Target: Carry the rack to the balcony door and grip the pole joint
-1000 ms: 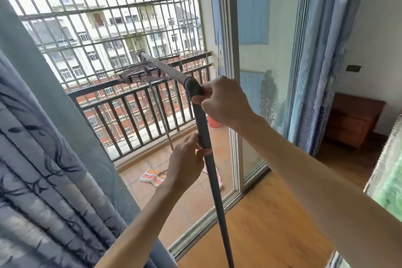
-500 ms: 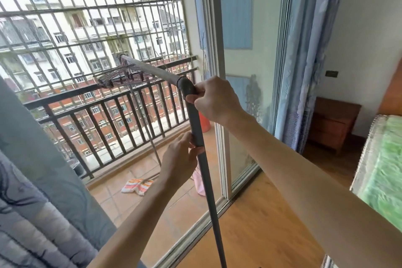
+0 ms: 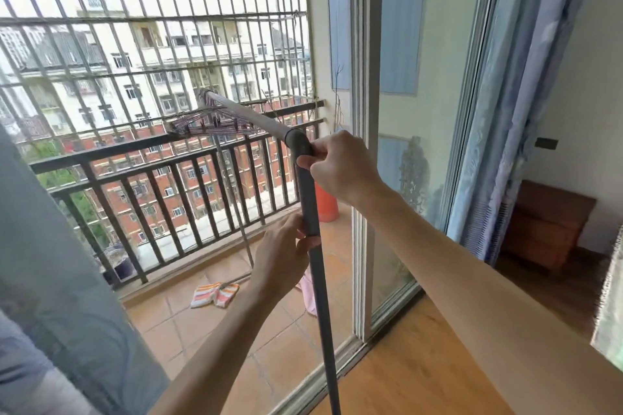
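A person grips a grey pole [image 3: 317, 263] with both hands at an open balcony doorway. The right hand [image 3: 340, 168] is clenched around the pole just below its curved elbow joint [image 3: 298, 141], fingers wrapped over the front; the left hand [image 3: 286, 253] holds the same pole lower down, thumb and fingers closed round it. Above the right hand's grip the pole bends and runs as a pale bar [image 3: 242, 113] out toward the balcony railing [image 3: 135, 152], where a bunch of hangers [image 3: 209, 126] dangles from it. Below the left hand the pole drops steeply, out of view. Beneath the railing, a striped cloth [image 3: 215, 293] lies on the tiled floor.
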A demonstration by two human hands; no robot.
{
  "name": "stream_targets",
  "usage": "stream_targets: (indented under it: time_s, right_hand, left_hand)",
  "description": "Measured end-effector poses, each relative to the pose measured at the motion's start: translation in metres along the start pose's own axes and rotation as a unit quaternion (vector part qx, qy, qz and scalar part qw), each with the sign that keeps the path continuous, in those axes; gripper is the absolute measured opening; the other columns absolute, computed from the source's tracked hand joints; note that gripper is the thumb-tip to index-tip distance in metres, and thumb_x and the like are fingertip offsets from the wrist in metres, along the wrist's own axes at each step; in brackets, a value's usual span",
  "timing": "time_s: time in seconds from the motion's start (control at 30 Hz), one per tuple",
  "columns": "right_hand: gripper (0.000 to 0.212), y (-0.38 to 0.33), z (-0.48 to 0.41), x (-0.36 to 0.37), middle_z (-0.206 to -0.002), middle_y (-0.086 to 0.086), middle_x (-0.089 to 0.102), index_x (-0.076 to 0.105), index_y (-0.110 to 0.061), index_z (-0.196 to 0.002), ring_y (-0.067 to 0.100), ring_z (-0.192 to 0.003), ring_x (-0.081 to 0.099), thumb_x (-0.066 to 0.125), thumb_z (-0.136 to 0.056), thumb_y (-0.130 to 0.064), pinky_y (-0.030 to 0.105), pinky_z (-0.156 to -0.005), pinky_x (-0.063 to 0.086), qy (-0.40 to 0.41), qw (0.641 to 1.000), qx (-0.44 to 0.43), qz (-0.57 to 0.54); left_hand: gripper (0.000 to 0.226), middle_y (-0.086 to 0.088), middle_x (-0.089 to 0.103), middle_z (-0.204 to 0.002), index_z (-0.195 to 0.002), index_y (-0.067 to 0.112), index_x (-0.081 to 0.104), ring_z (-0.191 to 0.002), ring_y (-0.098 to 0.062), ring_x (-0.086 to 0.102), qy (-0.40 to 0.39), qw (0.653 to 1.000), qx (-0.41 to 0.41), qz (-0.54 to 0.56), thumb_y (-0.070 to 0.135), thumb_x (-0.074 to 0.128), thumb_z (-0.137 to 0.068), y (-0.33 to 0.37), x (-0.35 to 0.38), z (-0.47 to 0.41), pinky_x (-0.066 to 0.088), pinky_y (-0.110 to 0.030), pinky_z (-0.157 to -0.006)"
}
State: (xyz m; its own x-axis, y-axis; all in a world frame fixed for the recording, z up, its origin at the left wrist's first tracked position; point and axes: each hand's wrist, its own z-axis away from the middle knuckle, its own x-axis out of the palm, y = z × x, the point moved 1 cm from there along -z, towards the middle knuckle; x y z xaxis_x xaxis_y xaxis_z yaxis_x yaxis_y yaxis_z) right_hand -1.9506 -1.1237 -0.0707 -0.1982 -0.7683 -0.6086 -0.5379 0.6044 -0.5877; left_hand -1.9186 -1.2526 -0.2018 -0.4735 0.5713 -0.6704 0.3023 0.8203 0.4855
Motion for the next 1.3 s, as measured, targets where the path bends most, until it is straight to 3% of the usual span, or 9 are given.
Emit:
stream_targets:
  time_s: [0.13,0.27,0.43,0.6,0.77,0.93,1.1,1.2,1.3]
  right_hand:
    - [0.016,0.006,-0.020,0.012,-0.064,-0.007,0.060,0.079,-0.017,-0.091,0.006,-0.060,0.052,0.072,-0.086,-0.030,0.027,-0.065,0.044,-0.003,1.000,-0.002,-0.001]
    - [0.017,0.013,-0.037,0.013,-0.079,0.002,0.073,0.079,-0.018,-0.097,0.019,-0.075,0.063,0.072,-0.086,-0.029,0.030,-0.071,0.051,-0.006,1.000,-0.002,0.002]
    - [0.020,0.021,-0.058,0.001,-0.088,0.005,0.077,0.078,-0.014,-0.100,0.022,-0.081,0.068,0.072,-0.086,-0.026,0.037,-0.080,0.056,0.005,1.000,-0.007,-0.011]
    - [0.016,0.033,-0.065,-0.007,-0.074,-0.003,0.071,0.079,-0.014,-0.093,0.012,-0.069,0.062,0.074,-0.084,-0.027,0.026,-0.069,0.048,-0.010,1.000,0.004,0.001]
    - [0.021,0.043,-0.065,-0.008,-0.090,0.004,0.077,0.079,-0.016,-0.100,0.021,-0.086,0.069,0.073,-0.085,-0.029,0.032,-0.084,0.055,-0.013,1.000,0.010,0.008]
    - [0.019,0.054,-0.072,-0.020,-0.085,-0.002,0.073,0.078,-0.015,-0.104,0.014,-0.084,0.066,0.073,-0.087,-0.021,0.006,-0.061,0.038,-0.008,0.999,0.027,-0.015]
    - [0.018,0.071,-0.071,-0.025,-0.081,-0.005,0.073,0.078,-0.016,-0.103,0.013,-0.080,0.066,0.072,-0.088,-0.021,0.006,-0.062,0.039,-0.012,0.999,0.038,-0.009]
    - [0.017,0.085,-0.068,-0.035,-0.068,-0.016,0.065,0.079,-0.018,-0.102,0.001,-0.067,0.058,0.072,-0.087,-0.021,0.001,-0.052,0.036,-0.014,0.998,0.057,-0.002]
    - [0.016,0.096,-0.065,-0.051,-0.069,-0.019,0.065,0.079,-0.020,-0.101,0.000,-0.070,0.058,0.072,-0.087,-0.023,0.009,-0.059,0.038,-0.009,0.998,0.068,0.013]
  left_hand:
    - [0.015,0.001,0.071,-0.099,-0.101,0.012,0.063,-0.089,-0.021,0.068,-0.009,1.000,-0.001,0.013,0.012,0.066,-0.087,-0.016,0.004,-0.017,0.057,-0.044,-0.073]
    - [0.011,-0.001,0.070,-0.095,-0.097,0.012,0.062,-0.086,-0.020,0.066,-0.025,0.999,0.004,0.029,0.013,0.067,-0.086,-0.026,0.009,-0.038,0.056,-0.044,-0.074]
    - [0.011,0.004,0.066,-0.096,-0.098,0.017,0.060,-0.087,-0.016,0.063,-0.036,0.997,0.048,0.047,0.018,0.065,-0.089,-0.022,0.015,-0.061,0.056,-0.042,-0.075]
    - [0.011,0.006,0.065,-0.093,-0.095,0.022,0.058,-0.083,-0.014,0.062,-0.053,0.995,0.064,0.052,0.021,0.066,-0.088,-0.023,0.026,-0.071,0.056,-0.040,-0.073]
    - [0.011,0.011,0.061,-0.092,-0.091,0.026,0.055,-0.083,-0.010,0.060,-0.056,0.995,0.068,0.052,0.025,0.066,-0.088,-0.025,0.039,-0.076,0.055,-0.034,-0.072]
    - [0.012,0.003,0.065,-0.096,-0.091,0.017,0.056,-0.084,-0.016,0.061,-0.057,0.994,0.072,0.065,0.023,0.066,-0.088,-0.013,0.051,-0.090,0.054,-0.037,-0.071]
    - [0.014,0.005,0.065,-0.097,-0.097,0.016,0.057,-0.083,-0.013,0.061,-0.063,0.992,0.072,0.087,0.023,0.066,-0.088,-0.012,0.071,-0.093,0.055,-0.035,-0.070]
    - [0.014,0.006,0.063,-0.096,-0.096,0.018,0.055,-0.082,-0.012,0.060,-0.069,0.989,0.084,0.101,0.026,0.064,-0.089,-0.004,0.086,-0.091,0.054,-0.037,-0.068]
    - [0.018,0.007,0.061,-0.094,-0.094,0.021,0.051,-0.082,-0.013,0.060,-0.070,0.987,0.086,0.117,0.037,0.058,-0.087,0.008,0.101,-0.094,0.053,-0.041,-0.067]
